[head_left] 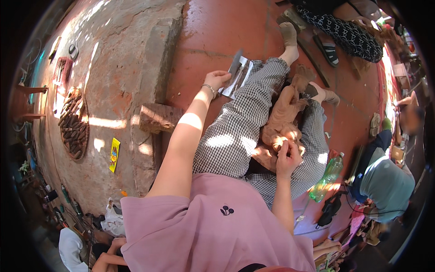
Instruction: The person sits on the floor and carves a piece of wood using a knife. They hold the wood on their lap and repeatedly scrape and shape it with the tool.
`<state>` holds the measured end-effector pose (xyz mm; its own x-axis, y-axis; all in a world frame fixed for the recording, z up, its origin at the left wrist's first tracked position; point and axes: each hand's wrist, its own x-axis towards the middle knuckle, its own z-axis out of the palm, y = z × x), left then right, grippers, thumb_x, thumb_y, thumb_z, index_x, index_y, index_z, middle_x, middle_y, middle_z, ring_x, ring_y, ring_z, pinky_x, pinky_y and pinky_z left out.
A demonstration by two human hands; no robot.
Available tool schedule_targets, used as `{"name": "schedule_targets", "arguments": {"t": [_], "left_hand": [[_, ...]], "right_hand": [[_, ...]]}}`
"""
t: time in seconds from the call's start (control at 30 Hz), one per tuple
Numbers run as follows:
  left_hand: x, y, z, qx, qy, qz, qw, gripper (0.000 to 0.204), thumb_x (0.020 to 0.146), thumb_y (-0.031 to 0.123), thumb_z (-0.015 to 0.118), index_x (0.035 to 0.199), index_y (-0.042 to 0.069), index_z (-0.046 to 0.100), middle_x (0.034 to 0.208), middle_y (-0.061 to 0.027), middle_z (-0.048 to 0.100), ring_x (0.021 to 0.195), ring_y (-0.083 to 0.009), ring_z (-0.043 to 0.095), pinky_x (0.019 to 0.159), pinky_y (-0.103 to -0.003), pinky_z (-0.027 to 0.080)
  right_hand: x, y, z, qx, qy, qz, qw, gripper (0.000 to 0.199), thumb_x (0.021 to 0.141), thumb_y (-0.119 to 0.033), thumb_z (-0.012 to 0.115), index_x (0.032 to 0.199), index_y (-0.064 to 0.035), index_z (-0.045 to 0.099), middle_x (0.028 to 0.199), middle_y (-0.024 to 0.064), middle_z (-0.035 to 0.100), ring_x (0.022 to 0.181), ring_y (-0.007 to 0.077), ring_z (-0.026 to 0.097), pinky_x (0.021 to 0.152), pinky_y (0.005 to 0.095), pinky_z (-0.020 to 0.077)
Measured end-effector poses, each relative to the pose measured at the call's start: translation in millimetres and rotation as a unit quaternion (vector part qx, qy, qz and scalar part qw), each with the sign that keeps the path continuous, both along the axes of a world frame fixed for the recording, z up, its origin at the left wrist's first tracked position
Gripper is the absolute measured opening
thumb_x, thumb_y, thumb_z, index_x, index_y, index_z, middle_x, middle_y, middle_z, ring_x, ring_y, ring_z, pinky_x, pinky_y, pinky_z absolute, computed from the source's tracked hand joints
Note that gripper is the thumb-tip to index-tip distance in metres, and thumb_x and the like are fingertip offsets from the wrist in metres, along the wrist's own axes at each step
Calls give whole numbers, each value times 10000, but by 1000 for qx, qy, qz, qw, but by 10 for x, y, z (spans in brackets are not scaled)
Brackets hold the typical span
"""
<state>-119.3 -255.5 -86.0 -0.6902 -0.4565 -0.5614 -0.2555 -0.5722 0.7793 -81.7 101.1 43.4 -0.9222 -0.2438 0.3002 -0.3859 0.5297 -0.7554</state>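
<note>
A reddish-brown carved wooden figure (280, 113) lies between my legs, with rounded, detailed carving at its near end. My right hand (288, 158) rests at that end, its fingers closed in a pinch; whatever they hold is hidden. Out to the left, beside my knee, my left hand (218, 79) is closed on the edge of a thin sheet with dark and pale patches (241, 78). A narrow grey strip (235, 62) sticks up by the same fingers, slightly blurred.
A wood block (158, 118) sits by the concrete step (165, 54) at left. Beyond are a yellow packet (114, 155) and a basket of dark pieces (74, 124). A green plastic bottle (327, 177) lies at right. Other people sit ahead, right and behind.
</note>
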Motion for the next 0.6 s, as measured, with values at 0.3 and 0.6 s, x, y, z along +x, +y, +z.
{"name": "schedule_targets", "arguments": {"t": [0.3,0.6], "left_hand": [[240,613,1644,-85,48,-84,992,285,850,180,821,1050,2,725,939,-33,741,813,-84,657,688,-226,514],[912,2218,1784,-591,371,-172,695,172,685,61,782,848,102,747,794,-11,714,672,-185,681,615,-292,554]], "right_hand": [[-66,59,167,-169,-225,2,960,106,992,-95,631,992,3,673,706,11,607,596,68,554,567,209,439],[242,375,768,-336,-323,112,878,415,900,-66,724,1281,-1,573,1006,69,652,900,140,636,772,246,529]]}}
